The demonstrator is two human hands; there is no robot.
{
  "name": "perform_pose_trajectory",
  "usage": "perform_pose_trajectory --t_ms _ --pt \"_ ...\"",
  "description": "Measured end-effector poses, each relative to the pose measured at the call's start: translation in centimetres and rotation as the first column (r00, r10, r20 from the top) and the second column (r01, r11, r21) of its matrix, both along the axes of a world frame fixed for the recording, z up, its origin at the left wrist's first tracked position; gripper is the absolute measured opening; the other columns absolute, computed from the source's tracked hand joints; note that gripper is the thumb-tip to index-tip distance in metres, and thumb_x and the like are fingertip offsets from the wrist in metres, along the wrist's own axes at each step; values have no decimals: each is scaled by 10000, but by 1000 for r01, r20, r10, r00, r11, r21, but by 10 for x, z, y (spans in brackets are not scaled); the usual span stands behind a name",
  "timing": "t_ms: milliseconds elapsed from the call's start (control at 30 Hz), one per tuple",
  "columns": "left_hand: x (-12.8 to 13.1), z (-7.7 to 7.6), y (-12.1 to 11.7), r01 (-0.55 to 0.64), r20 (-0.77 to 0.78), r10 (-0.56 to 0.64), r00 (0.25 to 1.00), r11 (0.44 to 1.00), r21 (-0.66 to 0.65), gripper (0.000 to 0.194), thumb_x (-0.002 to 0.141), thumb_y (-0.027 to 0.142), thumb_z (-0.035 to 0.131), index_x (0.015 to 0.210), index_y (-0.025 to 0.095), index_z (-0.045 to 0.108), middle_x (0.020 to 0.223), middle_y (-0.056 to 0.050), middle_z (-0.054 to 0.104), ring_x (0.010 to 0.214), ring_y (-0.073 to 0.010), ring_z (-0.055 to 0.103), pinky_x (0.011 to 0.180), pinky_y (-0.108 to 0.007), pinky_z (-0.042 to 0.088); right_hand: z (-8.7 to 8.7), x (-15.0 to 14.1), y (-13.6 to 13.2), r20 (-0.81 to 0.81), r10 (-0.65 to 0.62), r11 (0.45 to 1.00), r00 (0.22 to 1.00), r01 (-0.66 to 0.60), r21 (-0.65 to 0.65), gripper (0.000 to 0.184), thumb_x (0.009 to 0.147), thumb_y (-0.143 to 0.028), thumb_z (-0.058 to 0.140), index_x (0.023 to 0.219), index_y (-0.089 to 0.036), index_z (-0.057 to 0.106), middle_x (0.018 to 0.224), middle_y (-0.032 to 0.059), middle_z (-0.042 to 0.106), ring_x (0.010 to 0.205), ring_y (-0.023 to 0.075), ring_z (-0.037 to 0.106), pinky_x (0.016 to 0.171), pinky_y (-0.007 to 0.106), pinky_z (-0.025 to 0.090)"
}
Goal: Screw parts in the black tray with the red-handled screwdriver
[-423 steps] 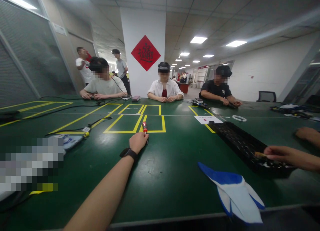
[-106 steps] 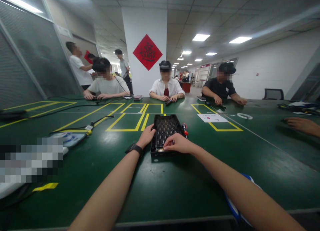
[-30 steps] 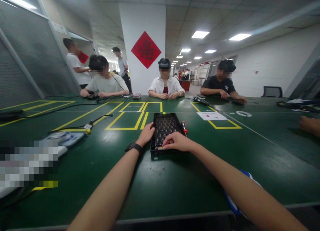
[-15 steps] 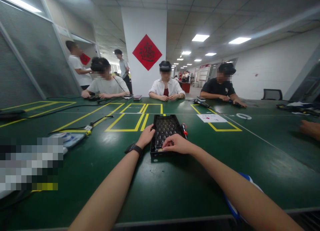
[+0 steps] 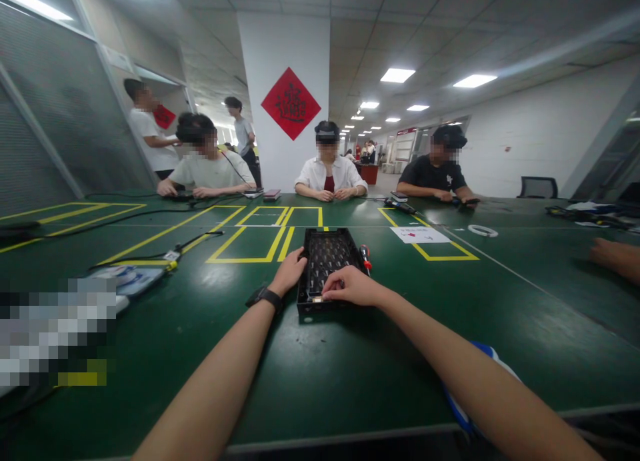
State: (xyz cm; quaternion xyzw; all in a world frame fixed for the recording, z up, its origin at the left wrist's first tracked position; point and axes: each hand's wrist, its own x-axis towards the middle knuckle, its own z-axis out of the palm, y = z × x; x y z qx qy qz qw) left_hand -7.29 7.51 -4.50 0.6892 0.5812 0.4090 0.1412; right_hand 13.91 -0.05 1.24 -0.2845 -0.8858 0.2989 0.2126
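Note:
A black grid tray (image 5: 327,248) lies on the green table in front of me. My left hand (image 5: 290,272), with a black watch on the wrist, rests against the tray's left rim, fingers curled on it. My right hand (image 5: 350,287) lies over the tray's near end, fingers bent and pinched down into the grid; what is under them is hidden. A red-handled screwdriver (image 5: 366,254) lies by the tray's right side, just beyond my right hand.
Yellow tape boxes (image 5: 250,244) mark the green table (image 5: 320,368). A white sheet (image 5: 419,234) and tape ring (image 5: 483,231) lie right; another person's hand (image 5: 613,257) at far right. A blue-white glove (image 5: 475,381) lies under my right forearm. Three people sit opposite.
Long ago my left hand held the screwdriver and the tray was at the right; since then the tray stands before me. In the last second both hands stay on it, barely shifting.

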Motion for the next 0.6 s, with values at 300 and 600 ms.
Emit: perform_pose_trajectory --t_ms 300,600 --pt "1 3 -3 -3 -22 3 1000 1000 -11 510 764 215 361 1241 52 436 1305 -138 428 1213 -199 379 1042 -318 243 -1 0 3 -20 13 1000 1000 -13 14 320 683 -398 617 828 -118 677 690 38 636 583 90 510 557 200 395" --pt "0 0 0 -1 -13 1 1000 1000 -10 502 764 217 367 1241 77 441 1312 -121 424 1216 -194 376 1042 -321 243 1 0 -1 -28 3 999 1000 -4 -40 321 670 -376 633 853 -115 666 701 42 634 625 104 541 590 213 422"
